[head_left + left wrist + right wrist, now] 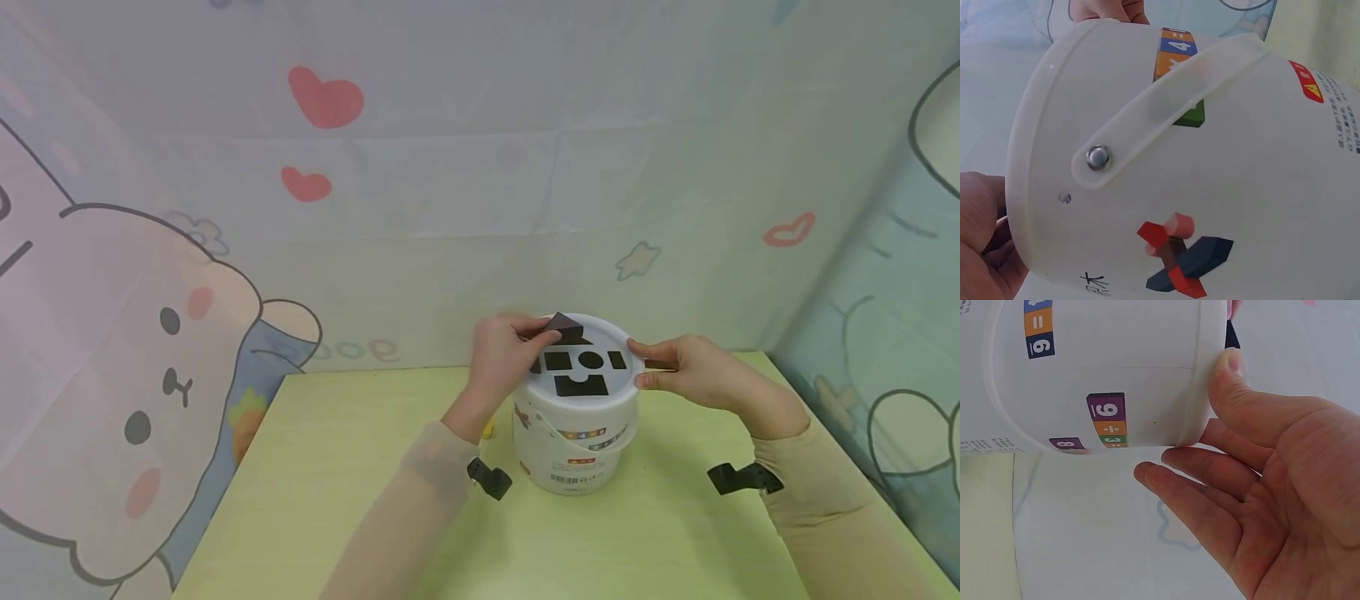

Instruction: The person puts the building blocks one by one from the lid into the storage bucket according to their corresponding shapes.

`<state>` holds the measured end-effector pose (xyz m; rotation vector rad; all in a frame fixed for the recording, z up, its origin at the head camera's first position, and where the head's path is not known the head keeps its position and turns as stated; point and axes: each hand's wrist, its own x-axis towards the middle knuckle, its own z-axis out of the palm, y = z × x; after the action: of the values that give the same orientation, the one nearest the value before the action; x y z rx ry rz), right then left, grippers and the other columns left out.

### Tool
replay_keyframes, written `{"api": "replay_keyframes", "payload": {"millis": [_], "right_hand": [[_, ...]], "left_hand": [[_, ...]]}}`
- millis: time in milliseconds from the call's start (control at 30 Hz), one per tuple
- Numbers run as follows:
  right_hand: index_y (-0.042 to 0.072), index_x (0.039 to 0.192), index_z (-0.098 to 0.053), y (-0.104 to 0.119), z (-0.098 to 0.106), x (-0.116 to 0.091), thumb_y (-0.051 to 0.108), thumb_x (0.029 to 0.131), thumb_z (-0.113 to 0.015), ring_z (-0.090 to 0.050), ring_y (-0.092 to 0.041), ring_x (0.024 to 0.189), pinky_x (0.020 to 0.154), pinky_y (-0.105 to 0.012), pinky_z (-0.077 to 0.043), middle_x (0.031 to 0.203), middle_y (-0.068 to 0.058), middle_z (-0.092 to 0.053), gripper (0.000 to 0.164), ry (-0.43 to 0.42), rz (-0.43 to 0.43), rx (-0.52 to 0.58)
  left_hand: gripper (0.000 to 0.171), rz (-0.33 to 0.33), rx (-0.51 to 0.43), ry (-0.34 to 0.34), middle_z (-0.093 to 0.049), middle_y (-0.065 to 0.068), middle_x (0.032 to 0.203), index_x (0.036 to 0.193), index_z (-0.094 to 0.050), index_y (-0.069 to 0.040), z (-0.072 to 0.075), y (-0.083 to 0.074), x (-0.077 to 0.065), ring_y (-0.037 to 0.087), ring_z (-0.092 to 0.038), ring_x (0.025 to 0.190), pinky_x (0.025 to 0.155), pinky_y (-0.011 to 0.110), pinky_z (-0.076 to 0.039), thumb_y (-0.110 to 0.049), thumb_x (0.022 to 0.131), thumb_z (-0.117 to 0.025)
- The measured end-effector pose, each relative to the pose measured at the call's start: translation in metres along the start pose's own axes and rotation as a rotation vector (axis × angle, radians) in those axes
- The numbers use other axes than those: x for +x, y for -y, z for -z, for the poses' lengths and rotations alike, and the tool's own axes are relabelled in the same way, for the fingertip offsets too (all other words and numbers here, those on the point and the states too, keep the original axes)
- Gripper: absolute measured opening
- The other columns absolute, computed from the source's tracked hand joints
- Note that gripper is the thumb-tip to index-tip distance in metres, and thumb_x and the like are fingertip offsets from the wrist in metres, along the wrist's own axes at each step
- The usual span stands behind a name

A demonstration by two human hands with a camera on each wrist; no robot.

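A white bucket (573,450) with a white lid (622,387) stands upright on the table. Dark shaped openings, among them a round one, mark the lid. My left hand (504,350) pinches a dark triangular block (564,327) between thumb and fingers, just over the lid's far part; whether the block touches the lid I cannot tell. At the lid's right edge, my right hand (693,372) touches the rim with thumb and forefinger. The right wrist view shows its other fingers (1204,500) loosely extended below the rim.
The bucket's handle (1160,106) hangs down its side. Partly hidden behind the left forearm, a small yellow thing (488,428) lies beside the bucket. A printed cloth (450,208) hangs behind the light green table (337,467).
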<state>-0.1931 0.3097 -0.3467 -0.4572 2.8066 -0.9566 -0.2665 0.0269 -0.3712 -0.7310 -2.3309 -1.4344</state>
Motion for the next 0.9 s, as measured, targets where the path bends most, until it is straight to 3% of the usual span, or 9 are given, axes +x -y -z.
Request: {"api": "replay_keyframes", "payload": {"millis": [500,900], "right_hand": [[-0.003,0.155,-0.05,-0.001,0.001,0.0,0.031,0.104,-0.074,-0.061,-0.046,0.132,0.104,-0.061,-0.053,0.148,-0.025,-0.057,0.066,-0.002,0.012,-0.018],[-0.001,0.155,-0.051,-0.001,0.002,-0.001,0.033,0.104,-0.073,-0.06,-0.046,0.132,0.105,-0.062,-0.052,0.148,-0.025,-0.057,0.065,-0.004,0.004,-0.032]], "left_hand": [[0.02,0.133,0.139,0.06,-0.082,0.003,0.106,0.113,-0.085,-0.008,-0.015,-0.004,0.008,0.016,-0.076,0.101,0.086,0.027,-0.061,-0.021,0.097,-0.084],[0.02,0.148,0.27,0.092,-0.082,-0.003,0.105,0.112,-0.087,-0.019,-0.019,-0.008,0.009,0.012,-0.075,0.1,0.08,0.027,-0.06,-0.028,0.095,-0.086]]}}
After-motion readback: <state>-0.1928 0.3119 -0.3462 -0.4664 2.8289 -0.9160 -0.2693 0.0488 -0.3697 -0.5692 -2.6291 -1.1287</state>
